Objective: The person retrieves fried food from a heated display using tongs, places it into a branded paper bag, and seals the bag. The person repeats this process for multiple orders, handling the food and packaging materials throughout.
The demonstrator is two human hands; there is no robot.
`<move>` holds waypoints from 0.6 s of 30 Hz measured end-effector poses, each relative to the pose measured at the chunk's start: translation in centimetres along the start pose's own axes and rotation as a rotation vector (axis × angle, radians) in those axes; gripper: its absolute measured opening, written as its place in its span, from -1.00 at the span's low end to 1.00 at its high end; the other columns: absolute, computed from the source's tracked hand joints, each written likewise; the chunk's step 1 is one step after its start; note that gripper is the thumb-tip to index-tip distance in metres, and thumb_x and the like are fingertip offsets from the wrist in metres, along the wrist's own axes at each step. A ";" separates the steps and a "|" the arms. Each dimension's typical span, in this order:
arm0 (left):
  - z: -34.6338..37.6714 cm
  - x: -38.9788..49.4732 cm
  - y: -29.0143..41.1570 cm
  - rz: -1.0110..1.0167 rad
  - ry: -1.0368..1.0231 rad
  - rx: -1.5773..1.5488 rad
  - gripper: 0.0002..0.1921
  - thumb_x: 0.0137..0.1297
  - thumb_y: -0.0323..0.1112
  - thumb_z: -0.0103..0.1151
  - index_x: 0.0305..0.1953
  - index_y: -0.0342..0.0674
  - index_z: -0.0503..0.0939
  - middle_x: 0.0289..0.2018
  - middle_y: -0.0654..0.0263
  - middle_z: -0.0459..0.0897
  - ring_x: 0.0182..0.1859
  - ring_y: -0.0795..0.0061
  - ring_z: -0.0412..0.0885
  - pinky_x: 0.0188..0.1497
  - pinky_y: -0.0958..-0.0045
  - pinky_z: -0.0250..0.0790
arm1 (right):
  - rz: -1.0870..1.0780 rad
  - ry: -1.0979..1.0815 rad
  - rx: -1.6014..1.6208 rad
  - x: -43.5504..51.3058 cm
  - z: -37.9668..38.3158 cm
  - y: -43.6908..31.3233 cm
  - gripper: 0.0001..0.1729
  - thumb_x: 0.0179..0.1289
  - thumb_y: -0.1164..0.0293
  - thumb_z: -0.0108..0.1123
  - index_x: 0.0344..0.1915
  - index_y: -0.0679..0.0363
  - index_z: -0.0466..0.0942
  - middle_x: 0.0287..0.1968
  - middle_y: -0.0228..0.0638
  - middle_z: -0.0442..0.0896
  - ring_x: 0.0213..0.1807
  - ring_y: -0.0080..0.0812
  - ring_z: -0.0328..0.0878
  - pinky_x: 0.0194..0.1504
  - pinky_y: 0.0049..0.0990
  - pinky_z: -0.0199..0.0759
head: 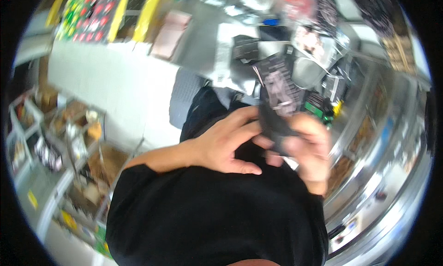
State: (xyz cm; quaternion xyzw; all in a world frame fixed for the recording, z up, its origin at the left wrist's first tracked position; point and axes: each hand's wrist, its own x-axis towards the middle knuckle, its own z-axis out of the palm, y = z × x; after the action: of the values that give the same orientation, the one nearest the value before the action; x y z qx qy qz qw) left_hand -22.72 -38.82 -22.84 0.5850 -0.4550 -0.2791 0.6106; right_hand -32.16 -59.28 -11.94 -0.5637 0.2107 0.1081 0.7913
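My right hand [308,148], blurred by motion, grips a dark object [271,122] in front of my chest. What the object is cannot be told through the blur. From the left, my left hand [228,141] reaches in with its fingertips against or behind that object and its thumb held apart. Just beyond the hands is a dark package [280,86] with pale print. Whether it joins the held object or lies behind it is unclear.
A grey counter [200,34] ahead carries a pale pink flat box [171,34], a grey container [308,72] and a green-and-black pack [314,108]. Glass display shelving [367,141] curves along my right. Open compartments with mixed goods [79,127] stand at left, beyond a white surface [114,89].
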 end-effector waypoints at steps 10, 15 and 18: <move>4.4 0.4 -1.4 -0.206 0.069 -0.097 -0.79 0.66 -0.45 -0.12 -0.06 -0.37 0.57 -0.10 0.14 0.66 -0.01 0.35 0.64 0.17 0.32 0.51 | -0.590 0.481 0.521 -2.6 -3.9 8.3 -0.83 0.55 0.38 0.30 -0.14 0.27 0.68 -0.19 -0.49 0.64 -0.29 -0.74 0.45 -0.26 -0.63 0.31; 12.9 -0.4 -1.9 -0.225 -0.152 -0.282 0.10 0.23 0.24 0.52 0.56 -0.33 0.18 0.46 0.09 0.34 0.50 0.17 0.33 0.57 0.04 0.09 | -0.579 0.372 0.684 -8.9 -6.1 14.8 -0.83 0.55 0.35 0.27 -0.24 0.17 0.63 -0.34 -0.57 0.62 -0.44 -0.76 0.39 -0.41 -0.65 0.25; 16.6 -1.3 -1.7 -0.332 -0.197 -0.227 -0.31 0.59 -0.11 0.24 0.53 -0.38 0.26 0.45 0.08 0.42 0.49 0.27 0.40 0.51 0.24 0.23 | -0.711 0.338 0.467 -12.0 -5.9 18.0 -0.80 0.58 0.36 0.22 -0.27 0.18 0.57 -0.41 -0.59 0.55 -0.48 -0.78 0.36 -0.44 -0.64 0.24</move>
State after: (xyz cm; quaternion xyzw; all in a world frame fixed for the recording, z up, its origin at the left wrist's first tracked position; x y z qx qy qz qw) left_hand -37.56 -45.56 -26.42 0.5495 -0.3754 -0.4810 0.5708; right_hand -51.43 -57.83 -23.37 -0.4172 0.1491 -0.3143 0.8396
